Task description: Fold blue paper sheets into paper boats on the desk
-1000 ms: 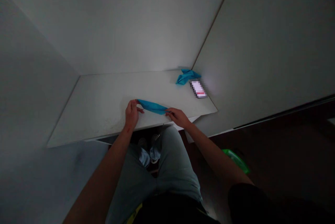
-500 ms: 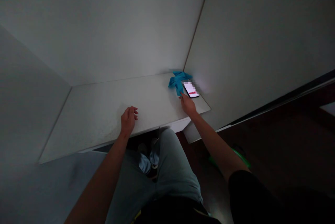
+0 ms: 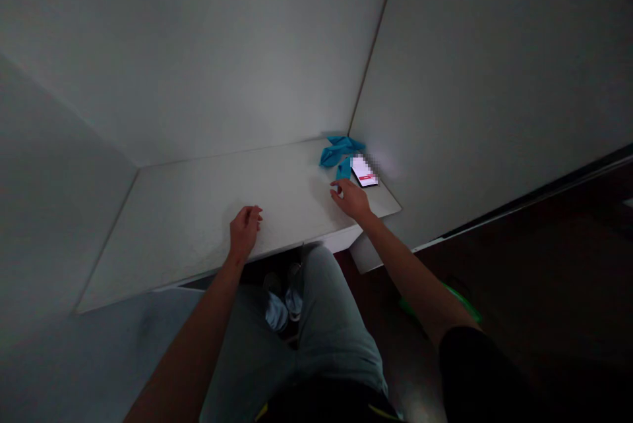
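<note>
My right hand (image 3: 349, 198) hovers over the right part of a white desk top (image 3: 188, 212). Its thumb and forefinger are apart, with nothing between them. Just beyond its fingers lie blue folded shapes (image 3: 332, 155) that look like paper; one blue piece (image 3: 343, 169) points towards me, close to the fingertips. Right beside them is a phone (image 3: 364, 171) with its screen lit and partly blurred out. My left hand (image 3: 244, 230) rests near the desk's front edge, fingers loosely curled and slightly apart, holding nothing.
White panels (image 3: 237, 47) rise behind the desk and on its right (image 3: 484, 80). My legs in jeans (image 3: 331, 304) are below the front edge. Something bright green (image 3: 462, 302) lies on the dark floor at right, partly behind my right forearm.
My right hand has let go of the blue folded piece and drawn back slightly towards me, its fingers parting. The left hand has hardly moved.
</note>
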